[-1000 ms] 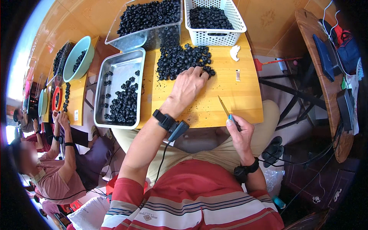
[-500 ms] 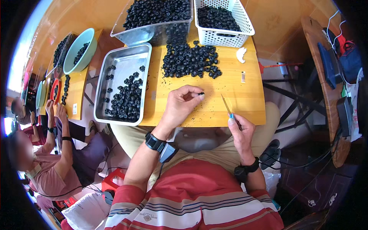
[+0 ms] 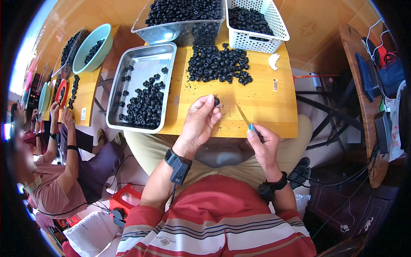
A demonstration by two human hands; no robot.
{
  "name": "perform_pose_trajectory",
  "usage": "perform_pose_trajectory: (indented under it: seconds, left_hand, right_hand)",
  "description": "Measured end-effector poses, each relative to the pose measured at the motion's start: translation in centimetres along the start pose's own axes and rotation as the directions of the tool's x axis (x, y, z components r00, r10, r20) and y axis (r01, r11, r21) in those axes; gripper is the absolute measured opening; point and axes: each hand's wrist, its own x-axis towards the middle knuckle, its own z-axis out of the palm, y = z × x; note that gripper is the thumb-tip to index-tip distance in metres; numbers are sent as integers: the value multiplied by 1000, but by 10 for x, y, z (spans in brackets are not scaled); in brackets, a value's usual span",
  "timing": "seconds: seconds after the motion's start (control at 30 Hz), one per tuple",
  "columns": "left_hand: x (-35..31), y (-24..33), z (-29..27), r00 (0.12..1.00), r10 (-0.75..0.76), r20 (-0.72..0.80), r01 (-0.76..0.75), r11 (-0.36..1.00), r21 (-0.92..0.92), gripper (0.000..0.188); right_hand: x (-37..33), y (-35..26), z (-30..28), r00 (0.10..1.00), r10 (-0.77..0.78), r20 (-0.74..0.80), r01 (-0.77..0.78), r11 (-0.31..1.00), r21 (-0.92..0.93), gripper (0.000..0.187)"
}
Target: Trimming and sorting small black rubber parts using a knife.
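My left hand (image 3: 200, 118) pinches one small round black rubber part (image 3: 216, 101) between thumb and fingers, above the near part of the yellow wooden table (image 3: 274, 115). In my right hand (image 3: 265, 145) is a slim pointed blade (image 3: 243, 115), its tip aimed up and left, a short way from the part. A bit of blue shows where thumb and blade meet. Beyond my hands lies a loose pile of black rubber parts (image 3: 218, 64). Left of them stands a shallow metal tray (image 3: 171, 64) with several such parts. Tiny black crumbs dot the tabletop.
A clear plastic bin (image 3: 150, 32) and a white perforated basket (image 3: 280, 34), both full of black parts, stand at the back. A crumpled white scrap (image 3: 273, 61) lies at the right. A co-worker (image 3: 55, 175) sits left beside another table with a pale green bowl (image 3: 105, 47).
My left hand has turned and raised the black part, so more of it shows. My right hand has shifted slightly left with the blade. The whole view has moved a little.
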Motion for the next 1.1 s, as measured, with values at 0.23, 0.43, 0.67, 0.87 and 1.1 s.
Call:
perform_pose_trajectory:
  seconds: [0.23, 0.43, 0.67, 0.87, 1.1]
  left_hand:
    - [-9, -1, 7, 1000, 27, 3, -27, 998, 56, 21]
    - [-20, -2, 18, 1000, 0, 30, -4, 990, 139, 21]
    - [-20, -5, 9, 996, 13, 87, -24, 991, 131, 16]
    - [-26, -1, 5, 993, 12, 115, -33, 984, 178, 14]
    - [-50, 19, 27, 959, 48, 279, -78, 992, 95, 13]
  right_hand:
    - [3, -11, 12, 997, -60, 51, 64, 995, -76, 29]
    - [4, -9, 14, 995, -76, 67, 83, 991, -101, 28]
    - [4, -12, 9, 993, -74, 93, 86, 987, -139, 28]
    - [5, -13, 7, 985, -115, 126, 133, 981, -144, 27]
    - [17, 4, -8, 999, -22, -45, 17, 992, -123, 26]
